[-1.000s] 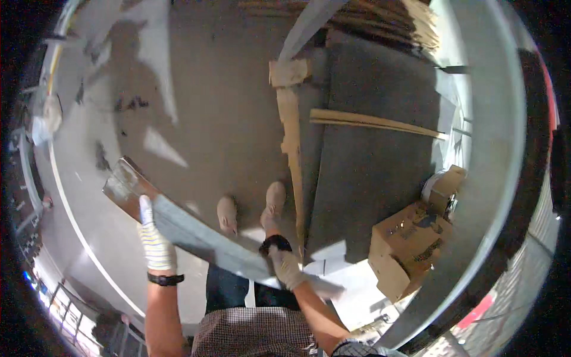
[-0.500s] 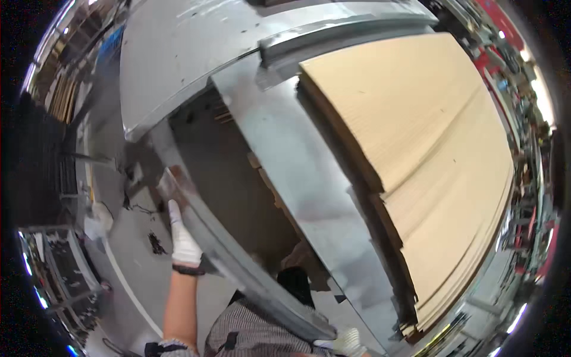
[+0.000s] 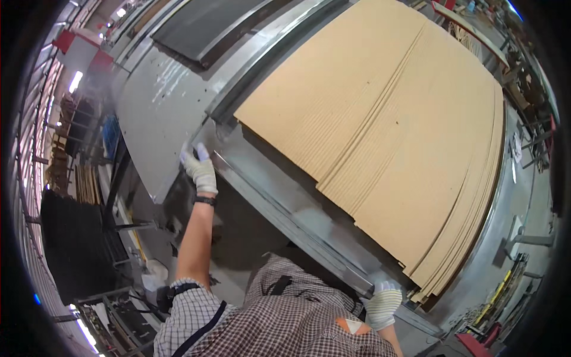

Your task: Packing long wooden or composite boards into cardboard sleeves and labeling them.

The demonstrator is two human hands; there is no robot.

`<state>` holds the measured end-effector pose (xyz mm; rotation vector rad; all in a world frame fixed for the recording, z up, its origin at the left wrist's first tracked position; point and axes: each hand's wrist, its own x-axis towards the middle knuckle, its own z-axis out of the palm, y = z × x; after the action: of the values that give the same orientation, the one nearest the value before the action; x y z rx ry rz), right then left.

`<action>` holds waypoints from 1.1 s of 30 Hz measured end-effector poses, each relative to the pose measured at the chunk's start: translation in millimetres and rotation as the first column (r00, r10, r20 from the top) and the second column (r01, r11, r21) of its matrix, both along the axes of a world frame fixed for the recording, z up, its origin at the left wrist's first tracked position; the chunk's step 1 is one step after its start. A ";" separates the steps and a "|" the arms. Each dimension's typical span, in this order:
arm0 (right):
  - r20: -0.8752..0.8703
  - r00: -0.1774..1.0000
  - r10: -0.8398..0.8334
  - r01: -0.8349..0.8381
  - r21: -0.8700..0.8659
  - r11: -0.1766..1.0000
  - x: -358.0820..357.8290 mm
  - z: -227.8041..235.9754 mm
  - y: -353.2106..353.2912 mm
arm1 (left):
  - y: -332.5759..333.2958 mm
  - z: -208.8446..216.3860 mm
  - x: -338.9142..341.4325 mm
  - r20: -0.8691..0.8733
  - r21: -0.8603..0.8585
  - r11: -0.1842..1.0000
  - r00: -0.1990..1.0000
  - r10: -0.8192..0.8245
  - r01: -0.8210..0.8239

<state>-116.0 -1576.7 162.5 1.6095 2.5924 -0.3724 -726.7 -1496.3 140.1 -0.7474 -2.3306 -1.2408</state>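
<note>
A long grey metal strip (image 3: 285,220) lies along the near edge of the metal table (image 3: 262,157). My left hand (image 3: 200,171), in a white glove, is by the strip's far-left end, at the corner of the pale sheet surface. Its thumb and fingers are apart, and nothing shows between them. At the near-right end of the strip, my gloved right hand (image 3: 383,303) has its fingers curled over the metal. Beyond the strip, a large stack of tan corrugated sheets (image 3: 369,125) rests on the table, its edges uneven.
A pale grey sheet surface (image 3: 157,101) adjoins the table at the far left, with a dark panel (image 3: 208,30) on it. Black stacked material (image 3: 74,244) and a metal rack (image 3: 119,315) stand at left. A grey floor shows below the table.
The strip has moved away from my body, up against the table edge. My left hand has gone from the strip's side to its far end; my right hand has moved forward with the near end.
</note>
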 end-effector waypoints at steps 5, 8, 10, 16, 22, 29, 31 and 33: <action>-0.001 1.000 0.002 -0.002 0.015 1.000 -2.1 -14.3 1.7 | 134.0 18.8 -88.0 -0.102 -0.318 0.901 0.934 -0.341 0.294; -0.084 0.996 -0.038 0.031 -0.082 0.996 -17.7 3.8 14.7 | 196.2 7.7 -124.7 0.157 -0.486 0.726 0.866 -0.474 0.486; -0.069 0.996 -0.063 0.059 -0.060 0.996 -25.1 15.5 17.2 | 225.4 13.1 -110.5 0.129 -0.798 0.509 0.917 -0.377 0.322; 0.201 0.979 0.029 0.049 -0.370 0.928 -14.5 3.5 7.7 | 289.6 25.0 -105.3 0.212 -0.814 0.429 0.889 -0.406 0.391; -0.096 0.995 -0.035 0.024 -0.112 0.993 -59.7 0.2 32.7 | 378.2 -11.2 -80.5 0.351 -0.494 0.463 0.656 -0.668 0.736; 0.186 0.869 -0.458 0.481 -0.108 0.870 -34.1 75.5 60.7 | 235.4 1.3 -127.9 0.570 -0.473 0.458 0.658 -0.493 0.753; -0.012 0.490 -0.871 0.783 0.446 0.434 49.3 47.2 8.6 | 151.2 -16.0 -199.1 0.325 -0.571 0.548 0.782 -0.532 0.611; -0.352 0.267 -0.897 0.836 0.547 0.034 127.2 -13.9 -58.3 | 116.3 -56.2 -215.4 0.387 -0.657 0.514 0.832 -0.398 0.552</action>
<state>11.2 -1634.9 148.6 3.2398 1.1835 0.7400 -942.1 -1380.0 83.8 -1.7210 -2.9241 -0.4210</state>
